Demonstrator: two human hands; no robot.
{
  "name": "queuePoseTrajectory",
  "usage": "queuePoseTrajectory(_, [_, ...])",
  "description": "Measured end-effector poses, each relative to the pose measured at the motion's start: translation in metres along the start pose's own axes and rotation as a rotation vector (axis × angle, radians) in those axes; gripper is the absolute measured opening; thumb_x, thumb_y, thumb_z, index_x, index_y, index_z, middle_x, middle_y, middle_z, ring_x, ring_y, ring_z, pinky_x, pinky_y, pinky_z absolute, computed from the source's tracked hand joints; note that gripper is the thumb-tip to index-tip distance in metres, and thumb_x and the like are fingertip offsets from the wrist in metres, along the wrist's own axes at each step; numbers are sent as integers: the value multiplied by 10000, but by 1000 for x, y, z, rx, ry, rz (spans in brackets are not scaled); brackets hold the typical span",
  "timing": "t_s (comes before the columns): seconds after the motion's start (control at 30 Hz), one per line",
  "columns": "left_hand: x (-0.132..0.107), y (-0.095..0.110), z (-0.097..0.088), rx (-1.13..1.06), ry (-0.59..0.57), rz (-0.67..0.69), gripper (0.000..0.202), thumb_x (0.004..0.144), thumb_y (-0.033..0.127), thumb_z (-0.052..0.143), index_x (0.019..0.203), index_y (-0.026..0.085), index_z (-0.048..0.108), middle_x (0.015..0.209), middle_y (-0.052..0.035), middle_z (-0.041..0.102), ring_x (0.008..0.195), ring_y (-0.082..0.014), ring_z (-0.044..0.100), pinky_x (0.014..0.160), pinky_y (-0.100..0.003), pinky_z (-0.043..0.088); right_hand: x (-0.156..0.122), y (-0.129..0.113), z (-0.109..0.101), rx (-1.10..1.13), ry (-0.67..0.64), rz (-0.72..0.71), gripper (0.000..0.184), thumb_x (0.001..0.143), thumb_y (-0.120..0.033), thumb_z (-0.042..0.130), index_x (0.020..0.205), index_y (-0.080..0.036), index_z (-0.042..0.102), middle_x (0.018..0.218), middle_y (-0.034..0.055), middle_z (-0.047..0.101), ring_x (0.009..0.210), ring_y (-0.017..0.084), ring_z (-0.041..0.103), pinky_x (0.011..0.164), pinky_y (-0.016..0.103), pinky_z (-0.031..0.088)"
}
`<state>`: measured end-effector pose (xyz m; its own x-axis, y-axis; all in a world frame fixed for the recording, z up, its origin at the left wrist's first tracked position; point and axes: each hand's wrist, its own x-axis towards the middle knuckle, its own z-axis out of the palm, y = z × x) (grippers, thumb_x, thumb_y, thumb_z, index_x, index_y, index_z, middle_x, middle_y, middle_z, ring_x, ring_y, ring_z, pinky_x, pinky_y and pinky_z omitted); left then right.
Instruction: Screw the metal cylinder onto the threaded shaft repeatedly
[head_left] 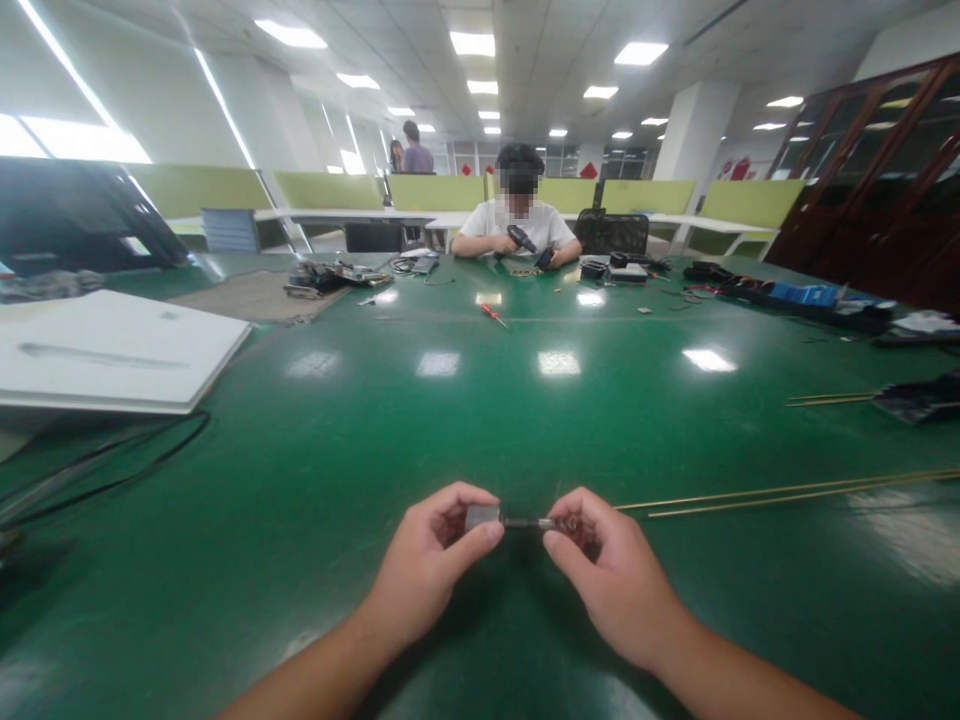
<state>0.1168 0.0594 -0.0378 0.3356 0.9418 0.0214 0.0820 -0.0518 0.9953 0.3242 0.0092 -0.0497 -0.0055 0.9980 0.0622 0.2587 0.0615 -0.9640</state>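
Note:
Low over the near part of the green table (pixel 465 420), my two hands meet. My left hand (pixel 431 560) pinches a small grey metal block (pixel 482 516) between thumb and fingers. My right hand (pixel 604 570) is closed on the other end of a short thin metal rod (pixel 527 522) that joins the block. What else my right fingers hold is too small to make out. Two long thin brass rods (pixel 787 493) lie on the table just to the right of my right hand.
A white flat box (pixel 112 350) sits at the left with black cables (pixel 112 465) beside it. A red screwdriver (pixel 493 315) lies mid-table. A person (pixel 517 225) works at the far side amid tools. More brass rods (pixel 829 400) and dark parts lie right.

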Motion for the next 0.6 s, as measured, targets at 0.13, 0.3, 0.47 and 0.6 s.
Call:
queuePoseTrajectory(0.13, [1,2,0,-12,8,-10,257,777,352,813,919,162,713,757,5,656,691,-143,562,645,-219,399,0,1,0,-8,4,-2,81,899,-273,604,896,-193,617,754,-11,613,688,160,578,646,267,424])
queuePoseTrajectory(0.3, [2,3,1,-34,20,-9,263,759,349,823,911,161,720,748,1,661,682,-145,564,637,-223,403,0,1,-1,1,11,-4,89,906,-281,596,890,-195,604,766,-9,613,699,161,580,655,271,426])
queuePoseTrajectory(0.47, [3,2,-1,-67,59,-26,282,746,361,830,918,161,730,733,-1,672,645,-144,561,608,-230,410,1,3,0,11,23,-2,101,907,-295,602,893,-195,595,747,-18,589,670,153,557,633,267,413])
queuePoseTrajectory(0.6, [6,-2,-4,-97,131,-43,390,781,373,804,1105,164,750,680,13,657,620,-140,553,608,-230,415,3,6,0,112,44,-8,168,943,-348,559,869,-197,569,719,-22,560,672,157,557,643,271,423])
